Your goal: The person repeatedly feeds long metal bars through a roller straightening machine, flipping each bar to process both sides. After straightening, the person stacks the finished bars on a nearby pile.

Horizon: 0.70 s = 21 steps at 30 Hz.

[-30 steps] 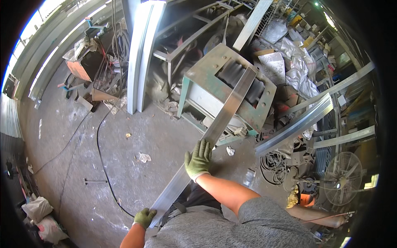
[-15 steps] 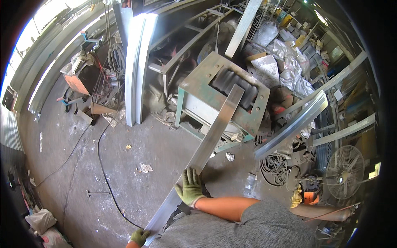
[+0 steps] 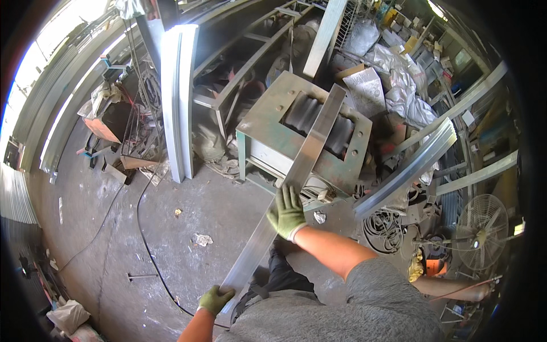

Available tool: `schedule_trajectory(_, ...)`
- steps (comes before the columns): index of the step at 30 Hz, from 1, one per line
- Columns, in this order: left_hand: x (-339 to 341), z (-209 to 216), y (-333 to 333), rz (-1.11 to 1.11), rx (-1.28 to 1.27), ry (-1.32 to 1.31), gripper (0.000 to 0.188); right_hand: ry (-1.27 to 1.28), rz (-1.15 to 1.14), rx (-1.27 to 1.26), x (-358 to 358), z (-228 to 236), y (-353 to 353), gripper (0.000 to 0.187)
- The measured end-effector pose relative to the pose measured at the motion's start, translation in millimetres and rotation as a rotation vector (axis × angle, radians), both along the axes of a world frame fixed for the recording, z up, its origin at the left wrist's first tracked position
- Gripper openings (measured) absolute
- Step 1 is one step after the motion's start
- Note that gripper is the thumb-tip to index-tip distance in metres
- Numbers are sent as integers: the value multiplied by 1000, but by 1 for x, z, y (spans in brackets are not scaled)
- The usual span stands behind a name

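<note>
A long, flat metal profile [image 3: 250,246] slants from my body up across the machine. My left hand [image 3: 216,300], in a green glove, is closed around its near end. Farther along, my right hand [image 3: 288,214], gloved alike, lies flat on the profile with fingers stretched out and the thumb apart. The machine [image 3: 265,117] is a worn green-and-grey metal stand with an opening in its top. Dark ridged rollers [image 3: 303,112] sit in that opening, and the profile's far end lies over them, reaching just past their far side.
An upright shiny metal channel [image 3: 179,102] stands left of the machine. Another long profile [image 3: 410,165] leans at the right, above coiled cable [image 3: 383,231] and a standing fan [image 3: 481,232]. A black cable [image 3: 143,228] and a small metal piece [image 3: 142,276] lie on the floor.
The profile has moved forward and its far end lies farther across the rollers. Both hands have moved forward and to the right with it.
</note>
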<state>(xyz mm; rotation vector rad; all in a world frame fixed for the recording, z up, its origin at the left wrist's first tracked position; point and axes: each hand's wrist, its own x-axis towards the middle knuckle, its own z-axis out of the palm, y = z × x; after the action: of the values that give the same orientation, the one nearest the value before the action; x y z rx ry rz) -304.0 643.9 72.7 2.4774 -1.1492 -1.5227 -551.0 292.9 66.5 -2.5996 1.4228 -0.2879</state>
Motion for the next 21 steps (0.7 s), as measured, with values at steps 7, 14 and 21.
schedule_trajectory(7, -42, 25, -168, -48, -54, -12, 76, 88, -41, -88, -48, 21, -170, 85)
schedule_trajectory(14, -94, 38, -312, -106, -83, 6, 79, 54, -268, -159, -49, 10, -221, 65)
schedule_trajectory(21, -135, 53, -441, -141, -185, 13, 83, -94, -225, -224, -70, 3, -228, 54)
